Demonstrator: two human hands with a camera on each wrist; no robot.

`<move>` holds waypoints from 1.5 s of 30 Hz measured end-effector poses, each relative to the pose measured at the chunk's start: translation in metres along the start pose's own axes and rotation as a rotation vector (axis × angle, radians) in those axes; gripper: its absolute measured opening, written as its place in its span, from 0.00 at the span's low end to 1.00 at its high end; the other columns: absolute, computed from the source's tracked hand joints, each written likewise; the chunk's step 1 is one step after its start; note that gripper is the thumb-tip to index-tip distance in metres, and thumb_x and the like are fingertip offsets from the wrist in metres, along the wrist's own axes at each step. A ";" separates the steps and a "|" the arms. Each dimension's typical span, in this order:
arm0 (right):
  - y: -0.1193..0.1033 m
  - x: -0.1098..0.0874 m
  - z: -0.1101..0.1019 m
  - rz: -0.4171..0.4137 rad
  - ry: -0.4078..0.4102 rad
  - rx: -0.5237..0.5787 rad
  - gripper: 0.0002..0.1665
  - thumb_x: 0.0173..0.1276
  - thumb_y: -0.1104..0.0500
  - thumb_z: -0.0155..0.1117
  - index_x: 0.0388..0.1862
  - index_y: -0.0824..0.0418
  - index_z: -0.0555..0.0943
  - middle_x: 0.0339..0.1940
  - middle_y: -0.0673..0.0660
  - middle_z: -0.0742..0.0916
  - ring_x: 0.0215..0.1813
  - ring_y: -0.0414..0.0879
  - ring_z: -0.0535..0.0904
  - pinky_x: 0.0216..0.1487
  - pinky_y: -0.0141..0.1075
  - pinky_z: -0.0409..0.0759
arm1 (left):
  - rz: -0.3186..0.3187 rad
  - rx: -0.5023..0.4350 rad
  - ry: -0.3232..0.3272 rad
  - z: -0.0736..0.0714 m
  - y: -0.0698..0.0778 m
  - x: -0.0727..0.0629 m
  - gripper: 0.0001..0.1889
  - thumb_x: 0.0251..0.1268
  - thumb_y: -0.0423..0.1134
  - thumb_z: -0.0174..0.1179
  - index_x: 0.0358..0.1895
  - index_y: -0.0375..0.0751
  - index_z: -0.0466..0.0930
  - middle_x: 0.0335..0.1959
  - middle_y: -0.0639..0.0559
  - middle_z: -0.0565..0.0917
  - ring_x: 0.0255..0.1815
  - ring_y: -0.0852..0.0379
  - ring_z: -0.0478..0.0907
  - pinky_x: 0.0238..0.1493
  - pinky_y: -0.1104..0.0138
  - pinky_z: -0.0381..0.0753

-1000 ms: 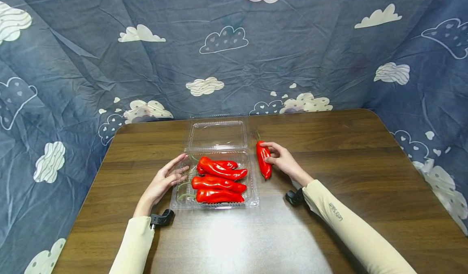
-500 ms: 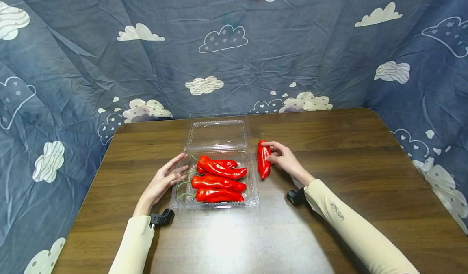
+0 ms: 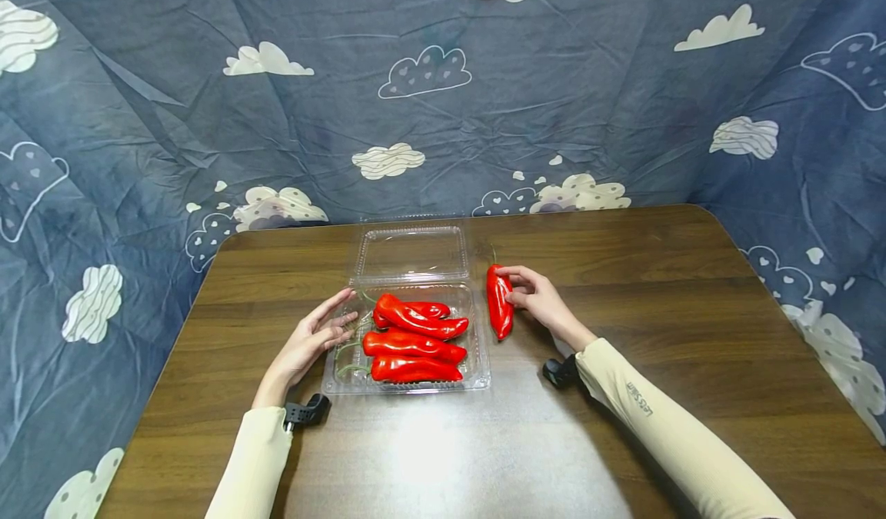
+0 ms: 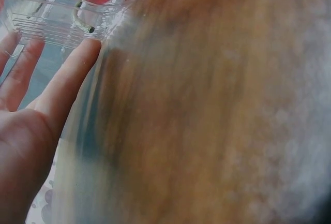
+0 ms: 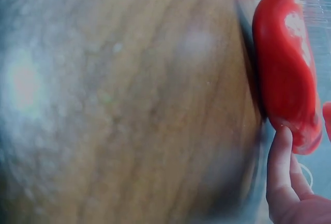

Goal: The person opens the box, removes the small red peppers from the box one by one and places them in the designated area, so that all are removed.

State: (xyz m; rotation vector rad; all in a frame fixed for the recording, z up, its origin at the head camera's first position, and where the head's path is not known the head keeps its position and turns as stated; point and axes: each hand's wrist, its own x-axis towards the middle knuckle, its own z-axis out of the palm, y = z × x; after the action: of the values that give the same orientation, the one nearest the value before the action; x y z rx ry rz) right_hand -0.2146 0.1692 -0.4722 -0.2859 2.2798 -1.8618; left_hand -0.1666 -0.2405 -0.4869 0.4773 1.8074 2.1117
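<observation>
To the right of a clear plastic clamshell box [image 3: 481, 385], my right hand [image 3: 543, 304] pinches a long red pepper [image 3: 499, 315] between thumb and fingers. This pepper points its green stem to the back. The right wrist view shows a fingertip [image 5: 283, 133] against one end of the red pepper [image 5: 287, 63]. Inside the box several red peppers [image 3: 415, 369] lie crosswise, their stems to the left. My left hand [image 3: 301, 350] has its fingers extended along the box's left side. In the left wrist view its fingertips meet the ribbed plastic wall [image 4: 62, 35].
The box's clear lid [image 3: 414, 254] lies folded back behind it on the brown wooden table [image 3: 657, 296]. A blue cloth with white clouds [image 3: 422, 127] hangs behind the table and at both sides.
The pepper in my right hand has turned slightly, its stem end shifting right and its tip left. My left hand and the peppers in the box keep their places.
</observation>
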 end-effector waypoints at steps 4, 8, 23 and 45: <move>-0.003 0.000 -0.002 0.000 0.021 -0.002 0.25 0.63 0.75 0.54 0.61 0.73 0.71 0.57 0.75 0.76 0.43 0.51 0.79 0.41 0.40 0.82 | 0.000 -0.005 0.001 0.000 -0.001 0.000 0.34 0.66 0.21 0.44 0.75 0.35 0.48 0.75 0.37 0.49 0.70 0.31 0.51 0.60 0.61 0.72; -0.007 0.000 -0.004 -0.034 0.037 0.013 0.24 0.63 0.76 0.53 0.61 0.74 0.71 0.57 0.75 0.76 0.43 0.53 0.80 0.41 0.44 0.83 | -0.002 -0.008 0.002 0.000 -0.001 0.000 0.34 0.66 0.20 0.44 0.75 0.35 0.48 0.75 0.37 0.49 0.70 0.31 0.51 0.60 0.61 0.72; -0.029 0.001 0.001 -0.113 0.018 0.050 0.24 0.64 0.77 0.55 0.61 0.75 0.71 0.58 0.76 0.76 0.46 0.60 0.80 0.44 0.38 0.82 | -0.001 -0.005 0.000 -0.001 0.000 0.000 0.34 0.66 0.20 0.44 0.75 0.34 0.48 0.75 0.36 0.48 0.70 0.31 0.52 0.60 0.62 0.72; -0.060 0.005 0.048 -0.172 -0.269 0.105 0.23 0.65 0.75 0.54 0.60 0.74 0.72 0.56 0.76 0.77 0.49 0.57 0.81 0.51 0.44 0.80 | -0.001 -0.001 -0.003 0.000 0.001 0.000 0.34 0.66 0.21 0.44 0.75 0.34 0.47 0.75 0.35 0.47 0.70 0.32 0.52 0.60 0.62 0.72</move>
State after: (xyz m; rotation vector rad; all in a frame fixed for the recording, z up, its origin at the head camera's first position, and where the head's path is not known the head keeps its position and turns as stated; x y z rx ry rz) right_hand -0.2046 0.1110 -0.4227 -0.6909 2.0267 -1.8815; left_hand -0.1666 -0.2410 -0.4860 0.4788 1.8044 2.1094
